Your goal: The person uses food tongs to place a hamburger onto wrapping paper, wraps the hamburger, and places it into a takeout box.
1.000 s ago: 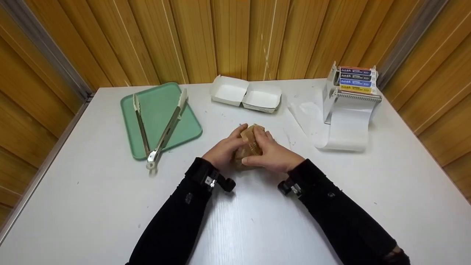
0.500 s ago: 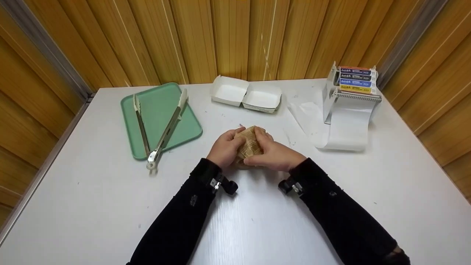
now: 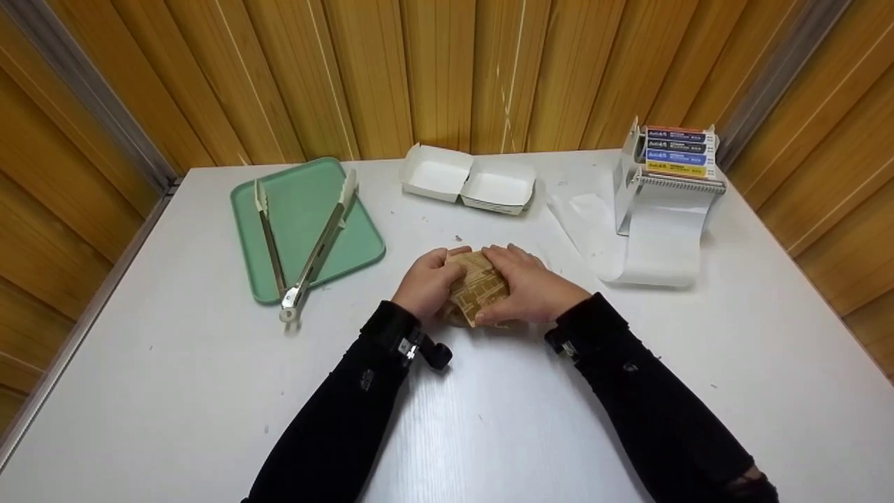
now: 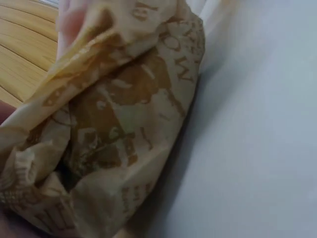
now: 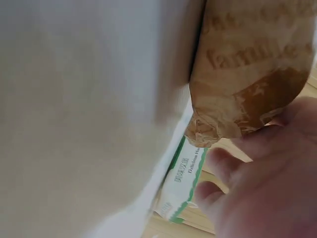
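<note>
Both hands hold a bundle wrapped in brown printed paper (image 3: pixel 478 286) over the middle of the table. My left hand (image 3: pixel 424 283) grips its left side, thumb on top. On the other side, my right hand (image 3: pixel 538 288) has its thumb at the near edge and its fingers over the far edge. Close up in the left wrist view, the wrapping paper (image 4: pixel 133 114) shows crumpled folds and lettering. In the right wrist view, fingers of the right hand (image 5: pixel 272 183) lie along the bundle (image 5: pixel 247 74). What the paper encloses is hidden.
Behind the hands stands an opened white hinged box (image 3: pixel 433 172). To the left, metal tongs (image 3: pixel 318 248) lie across a green tray (image 3: pixel 293 209). At the back right, a dispenser (image 3: pixel 670 161) holds several coloured label strips, and a white paper strip (image 3: pixel 663 244) hangs from it.
The bundle has turned between the hands, and a flat printed paper flap now lies on top. My right hand has shifted slightly right and its fingers have spread along the far edge.
</note>
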The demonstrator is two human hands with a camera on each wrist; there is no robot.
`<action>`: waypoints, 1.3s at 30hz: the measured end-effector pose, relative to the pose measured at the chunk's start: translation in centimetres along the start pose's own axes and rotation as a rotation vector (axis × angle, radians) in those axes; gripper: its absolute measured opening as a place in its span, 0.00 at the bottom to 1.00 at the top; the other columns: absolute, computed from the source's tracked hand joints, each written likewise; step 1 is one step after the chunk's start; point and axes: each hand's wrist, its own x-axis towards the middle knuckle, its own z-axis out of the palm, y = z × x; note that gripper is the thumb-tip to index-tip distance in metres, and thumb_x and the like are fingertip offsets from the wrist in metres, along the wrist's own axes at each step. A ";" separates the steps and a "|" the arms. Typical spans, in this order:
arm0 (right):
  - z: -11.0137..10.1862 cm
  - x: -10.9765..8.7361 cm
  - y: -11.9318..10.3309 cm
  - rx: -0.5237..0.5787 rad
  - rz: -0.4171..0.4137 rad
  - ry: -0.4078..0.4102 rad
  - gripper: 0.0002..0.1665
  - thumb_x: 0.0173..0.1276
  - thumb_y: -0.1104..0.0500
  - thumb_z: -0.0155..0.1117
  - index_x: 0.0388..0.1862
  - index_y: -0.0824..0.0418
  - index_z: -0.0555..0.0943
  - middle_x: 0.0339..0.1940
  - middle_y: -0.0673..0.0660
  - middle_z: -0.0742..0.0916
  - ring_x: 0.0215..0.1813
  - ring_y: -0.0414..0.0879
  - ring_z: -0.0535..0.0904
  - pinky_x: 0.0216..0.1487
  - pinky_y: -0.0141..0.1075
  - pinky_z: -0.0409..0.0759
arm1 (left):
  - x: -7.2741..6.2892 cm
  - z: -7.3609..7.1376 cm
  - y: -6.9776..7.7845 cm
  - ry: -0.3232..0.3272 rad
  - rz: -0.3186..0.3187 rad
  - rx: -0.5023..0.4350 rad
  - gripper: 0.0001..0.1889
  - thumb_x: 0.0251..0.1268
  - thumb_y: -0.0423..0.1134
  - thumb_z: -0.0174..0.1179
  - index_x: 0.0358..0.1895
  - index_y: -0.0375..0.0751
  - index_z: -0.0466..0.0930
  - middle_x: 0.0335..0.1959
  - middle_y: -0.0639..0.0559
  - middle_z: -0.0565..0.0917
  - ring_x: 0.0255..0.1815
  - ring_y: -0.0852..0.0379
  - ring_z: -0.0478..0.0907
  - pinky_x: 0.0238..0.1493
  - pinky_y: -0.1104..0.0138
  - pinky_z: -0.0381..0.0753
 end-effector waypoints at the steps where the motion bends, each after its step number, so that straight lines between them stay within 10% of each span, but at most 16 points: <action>1: 0.1 0.1 0.0 0.003 -0.003 -0.006 0.70 0.55 0.40 0.85 0.88 0.53 0.53 0.85 0.59 0.64 0.84 0.61 0.59 0.84 0.60 0.56 | 0.0 0.0 0.0 0.000 -0.002 -0.005 0.06 0.66 0.34 0.58 0.40 0.35 0.81 0.72 0.49 0.81 0.59 0.55 0.81 0.48 0.74 0.79; 7: 0.5 0.5 -0.2 0.030 0.004 -0.015 0.66 0.52 0.48 0.88 0.85 0.50 0.59 0.71 0.54 0.77 0.64 0.52 0.77 0.71 0.50 0.74 | 0.0 0.0 -0.2 0.018 0.005 -0.037 0.05 0.64 0.34 0.60 0.31 0.41 0.76 0.70 0.47 0.82 0.67 0.51 0.80 0.54 0.71 0.80; 17: 0.7 1.0 -0.5 -0.099 -0.003 -0.016 0.79 0.49 0.45 0.88 0.89 0.56 0.46 0.80 0.63 0.69 0.77 0.58 0.68 0.78 0.54 0.68 | 0.5 -0.2 -0.6 0.019 0.068 -0.136 0.11 0.66 0.23 0.61 0.35 0.41 0.71 0.70 0.35 0.80 0.75 0.43 0.75 0.76 0.59 0.72; 24: 0.9 1.3 -0.9 -0.155 -0.004 0.001 0.57 0.47 0.46 0.88 0.73 0.56 0.68 0.62 0.58 0.79 0.63 0.55 0.74 0.66 0.51 0.76 | 0.3 -0.6 -0.2 0.035 0.059 -0.190 0.10 0.71 0.20 0.55 0.50 0.34 0.72 0.71 0.34 0.79 0.74 0.44 0.76 0.75 0.58 0.74; 27: 1.0 1.4 -1.0 -0.175 -0.012 0.016 0.53 0.47 0.45 0.87 0.69 0.57 0.70 0.57 0.56 0.80 0.60 0.54 0.75 0.63 0.49 0.77 | -0.2 -0.8 0.7 0.044 0.112 -0.047 0.10 0.74 0.25 0.54 0.55 0.33 0.73 0.71 0.37 0.79 0.76 0.47 0.74 0.77 0.59 0.71; 31: 1.0 1.6 -1.0 -0.186 -0.026 0.021 0.52 0.47 0.43 0.87 0.68 0.56 0.72 0.55 0.55 0.81 0.59 0.54 0.76 0.61 0.48 0.78 | -1.7 -0.2 2.5 0.029 0.220 0.369 0.14 0.77 0.35 0.55 0.61 0.37 0.77 0.72 0.44 0.80 0.78 0.50 0.71 0.80 0.58 0.67; 39: 0.2 2.2 -0.4 -0.275 -0.046 0.013 0.46 0.60 0.46 0.77 0.74 0.59 0.70 0.67 0.61 0.80 0.68 0.61 0.73 0.73 0.54 0.71 | -5.7 3.2 3.7 -0.217 0.340 1.090 0.30 0.73 0.41 0.57 0.76 0.38 0.69 0.77 0.46 0.73 0.78 0.52 0.70 0.78 0.58 0.70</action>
